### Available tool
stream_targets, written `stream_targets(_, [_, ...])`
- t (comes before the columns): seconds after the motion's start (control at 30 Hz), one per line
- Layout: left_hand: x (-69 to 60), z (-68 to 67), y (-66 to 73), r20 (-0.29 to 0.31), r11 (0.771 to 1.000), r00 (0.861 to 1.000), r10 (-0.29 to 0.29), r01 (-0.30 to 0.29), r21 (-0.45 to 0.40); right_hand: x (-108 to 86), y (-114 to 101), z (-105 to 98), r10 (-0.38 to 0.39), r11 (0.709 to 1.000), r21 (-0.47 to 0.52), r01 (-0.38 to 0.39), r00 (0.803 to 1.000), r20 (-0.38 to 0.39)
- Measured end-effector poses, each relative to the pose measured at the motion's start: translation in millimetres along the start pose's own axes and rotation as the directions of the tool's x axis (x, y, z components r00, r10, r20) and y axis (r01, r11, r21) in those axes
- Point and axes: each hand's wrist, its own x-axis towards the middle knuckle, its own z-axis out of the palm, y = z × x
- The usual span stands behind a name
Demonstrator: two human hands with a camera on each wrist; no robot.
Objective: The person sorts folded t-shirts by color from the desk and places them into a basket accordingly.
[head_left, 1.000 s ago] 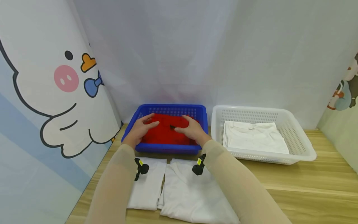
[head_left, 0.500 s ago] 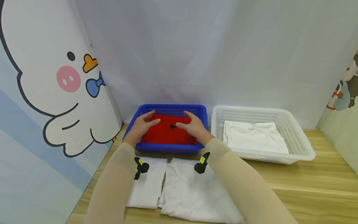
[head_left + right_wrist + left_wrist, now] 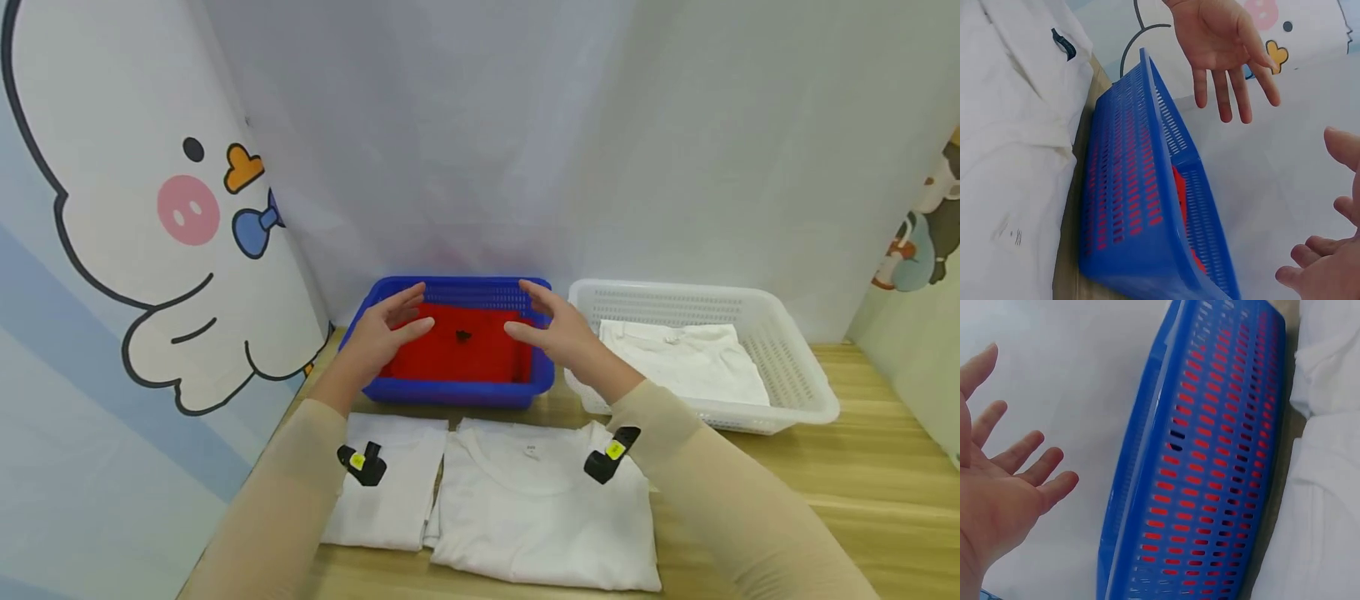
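Note:
My left hand (image 3: 377,335) hovers over the left side of a blue basket (image 3: 450,393), fingers loosely bent and apart. Over the basket's right rim is my right hand (image 3: 561,335), its palm turned toward the left one. Neither holds anything. Inside the basket lies a red folded cloth (image 3: 457,358) with a small dark mark in its middle. The left wrist view shows red through the holes of the blue basket (image 3: 1197,450), with the left hand (image 3: 1004,494) raised beside it. Both hands appear in the right wrist view, the right hand (image 3: 1335,250) at the edge.
A white basket (image 3: 795,417) at the right holds a folded white shirt (image 3: 686,362). In front of the blue basket lie a folded white T-shirt (image 3: 547,517) and another folded white garment (image 3: 382,508), side by side on the wooden table (image 3: 885,483). A pale curtain (image 3: 525,150) hangs behind.
My right hand has drawn back to the right, off the red cloth, and both hands have risen slightly and spread apart. The red cloth stays in the blue basket.

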Motion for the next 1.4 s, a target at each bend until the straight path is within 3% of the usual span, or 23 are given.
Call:
stream_targets(0.17, [-28.6,5.6,8.6,0.039,0.998,0.998,0.056,-0.055,-0.021,-35.4,-2,-28,-0.062,0.998,-0.013,0.062,0.998,0.012])
stream_targets(0.33, [-54.3,15.4,6.1,0.081,0.991,0.99,0.119,-0.113,-0.075,-75.8,5,-55,-0.117,0.993,0.003,0.117,0.993,0.013])
stream_targets(0.53, [-80.7,31.0,0.1,0.139,0.981,0.979,0.148,-0.128,-0.147,-123.6,18,-78,-0.136,0.989,-0.064,0.135,0.991,-0.011])
stream_targets(0.93, [-117.7,59.0,-12.6,0.2,0.979,0.976,0.083,-0.042,-0.202,-189.2,64,-95,-0.043,0.999,-0.032,0.041,0.998,-0.055])
stream_targets(1.13, [-123.2,70.0,-22.8,0.204,0.978,0.979,0.02,0.023,-0.21,-201.0,81,-95,-0.009,1.0,-0.025,0.007,0.997,-0.072])
stream_targets(1.4, [-131.6,90.3,-28.5,0.217,0.973,0.972,-0.091,0.132,-0.187,-205.3,93,-87,0.041,0.999,-0.026,-0.043,0.996,-0.073])
